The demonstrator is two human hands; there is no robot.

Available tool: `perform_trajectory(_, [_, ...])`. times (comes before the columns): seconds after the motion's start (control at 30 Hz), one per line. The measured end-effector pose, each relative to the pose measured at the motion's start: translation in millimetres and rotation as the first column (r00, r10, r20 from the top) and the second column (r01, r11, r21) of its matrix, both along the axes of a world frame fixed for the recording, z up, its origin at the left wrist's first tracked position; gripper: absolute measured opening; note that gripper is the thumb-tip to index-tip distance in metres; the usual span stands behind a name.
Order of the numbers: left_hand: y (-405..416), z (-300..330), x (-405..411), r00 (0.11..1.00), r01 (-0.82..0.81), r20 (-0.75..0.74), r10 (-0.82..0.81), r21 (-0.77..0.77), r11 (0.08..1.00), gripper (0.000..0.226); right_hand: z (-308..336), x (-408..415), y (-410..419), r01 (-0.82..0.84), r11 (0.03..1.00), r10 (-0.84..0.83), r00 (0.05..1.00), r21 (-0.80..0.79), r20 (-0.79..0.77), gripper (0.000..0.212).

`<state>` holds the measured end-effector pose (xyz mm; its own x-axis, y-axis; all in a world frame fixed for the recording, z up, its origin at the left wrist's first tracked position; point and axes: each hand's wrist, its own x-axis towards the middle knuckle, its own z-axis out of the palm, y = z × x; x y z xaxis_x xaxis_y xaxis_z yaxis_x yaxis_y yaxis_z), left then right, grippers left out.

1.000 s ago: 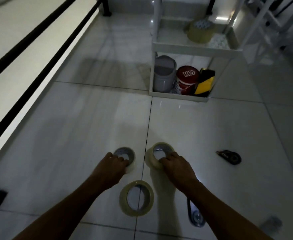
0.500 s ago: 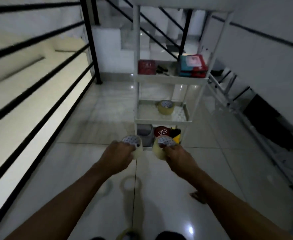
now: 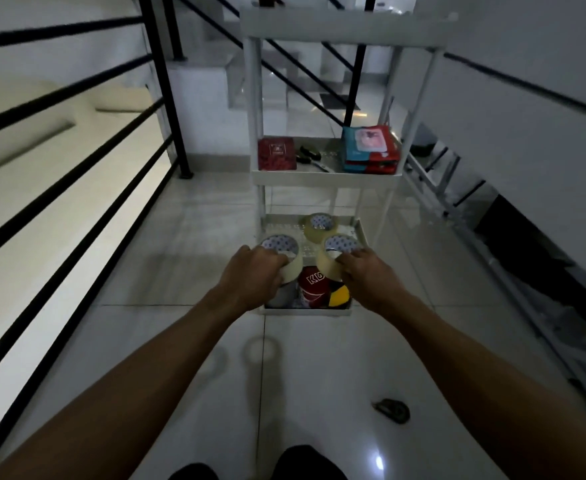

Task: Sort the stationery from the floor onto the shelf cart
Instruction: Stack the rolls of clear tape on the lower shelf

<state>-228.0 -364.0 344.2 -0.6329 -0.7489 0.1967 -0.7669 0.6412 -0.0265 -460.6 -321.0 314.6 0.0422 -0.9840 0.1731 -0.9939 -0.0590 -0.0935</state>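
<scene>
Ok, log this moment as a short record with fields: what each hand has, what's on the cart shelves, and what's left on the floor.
left hand: grips a tape roll
right hand: grips a second tape roll
position: both rolls held at the cart's middle shelf
middle shelf: one tape roll lying flat
upper shelf: red box, stacked colourful packs
bottom shelf: red tape roll, yellow-black tape
floor: small dark tape dispenser
</scene>
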Motion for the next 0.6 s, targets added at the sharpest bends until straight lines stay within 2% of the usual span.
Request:
perform_trajectory(0.2, [-87.0, -36.3, -46.4, 0.999, -0.046, -0.02, 0.049, 0.12, 0.992, 0.034, -43.0, -23.9, -71.0, 0.006, 0.999, -0.01, 0.996, 0.046, 0.086, 0.035])
perform_trajectory(0.4, [-160.7, -64.0, -76.6, 0.98, -0.152, 0.153, 0.129, 0.152, 0.977, 0.037, -63.6, -33.4, -136.9, -0.078, 0.996, 0.072, 0.988, 0.04, 0.14, 0.036])
perform_trajectory(0.53, [-193.6, -90.8, -84.2, 0.967, -0.236, 0.139, 0.212, 0.184, 0.954, 0.042, -80.6, -33.1, -167.7, -0.114, 0.992, 0.102, 0.979, 0.055, 0.176, 0.049])
perform_trajectory(0.6, [-202.4, -103.4, -87.3, 0.973, -0.22, 0.12, 0.197, 0.22, 0.95, 0.039, -89.2, -31.2, -173.3, -0.145, 0.987, 0.127, 0.97, 0.074, 0.208, 0.053])
